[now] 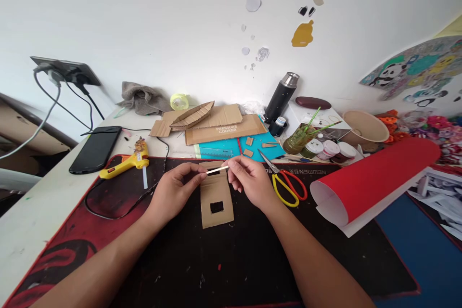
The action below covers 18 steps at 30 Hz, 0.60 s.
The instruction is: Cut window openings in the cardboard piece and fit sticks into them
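Item: 1 slim, straight, pale stick (217, 170), held above a cardboard strip (216, 190). Left hand (171, 191): thumb and fingers pinched narrowly on the stick's left end. Right hand (250, 182): likewise, on its right end. Cardboard strip: flat, matte brown, a squarish cut-out near its lower end; lies on a dark, printed mat (252, 260). To the left: 1 yellow plastic glue gun (132, 163), translucent glue stick (145, 177) protruding. To the right: scissors (280, 172), red and yellow handle loops; 1 roll of smooth red paper (378, 175).
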Each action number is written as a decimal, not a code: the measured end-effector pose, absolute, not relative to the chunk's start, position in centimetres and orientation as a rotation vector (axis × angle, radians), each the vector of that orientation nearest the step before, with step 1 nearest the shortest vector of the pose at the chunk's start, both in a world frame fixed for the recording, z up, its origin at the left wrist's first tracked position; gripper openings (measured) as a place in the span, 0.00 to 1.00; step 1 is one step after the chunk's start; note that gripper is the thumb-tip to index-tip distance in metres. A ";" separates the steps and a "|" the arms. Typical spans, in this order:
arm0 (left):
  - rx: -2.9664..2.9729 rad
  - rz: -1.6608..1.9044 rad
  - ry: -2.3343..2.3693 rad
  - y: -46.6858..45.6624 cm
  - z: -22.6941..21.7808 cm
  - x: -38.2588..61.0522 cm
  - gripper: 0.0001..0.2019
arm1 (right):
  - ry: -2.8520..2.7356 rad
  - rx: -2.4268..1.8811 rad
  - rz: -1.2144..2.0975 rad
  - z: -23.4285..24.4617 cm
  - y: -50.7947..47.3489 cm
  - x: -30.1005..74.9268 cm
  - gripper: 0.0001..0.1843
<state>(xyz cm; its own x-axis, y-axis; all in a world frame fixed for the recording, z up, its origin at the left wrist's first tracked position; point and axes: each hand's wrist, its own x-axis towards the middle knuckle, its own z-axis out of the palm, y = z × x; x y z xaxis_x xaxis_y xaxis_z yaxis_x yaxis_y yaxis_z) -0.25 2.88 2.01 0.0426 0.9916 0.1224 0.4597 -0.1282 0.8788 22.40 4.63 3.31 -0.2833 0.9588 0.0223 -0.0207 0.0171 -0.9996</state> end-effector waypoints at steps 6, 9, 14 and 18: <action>1.542 1.065 1.504 3.1 2.2 -0.3 0.17 | -1.367 -0.991 1.434 3.2 4.7 22.5 0.19; 1.544 1.062 1.513 3.1 2.1 -0.3 0.17 | -1.374 -0.992 1.429 3.1 4.7 22.5 0.18; 1.604 1.055 1.507 2.9 2.1 -0.2 0.16 | -1.417 -1.029 1.384 3.3 4.5 22.3 0.16; 1.679 1.048 1.467 2.9 1.9 -0.3 0.14 | -1.463 -1.063 1.319 3.2 4.5 22.2 0.14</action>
<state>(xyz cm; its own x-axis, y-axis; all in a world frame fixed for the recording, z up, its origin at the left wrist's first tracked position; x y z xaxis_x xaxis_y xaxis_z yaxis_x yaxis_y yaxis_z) -0.27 2.87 1.93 0.0472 0.9887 0.1422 0.4551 -0.1480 0.8781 22.22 4.51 3.19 -0.2537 0.9654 0.0600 0.0397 0.0724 -0.9966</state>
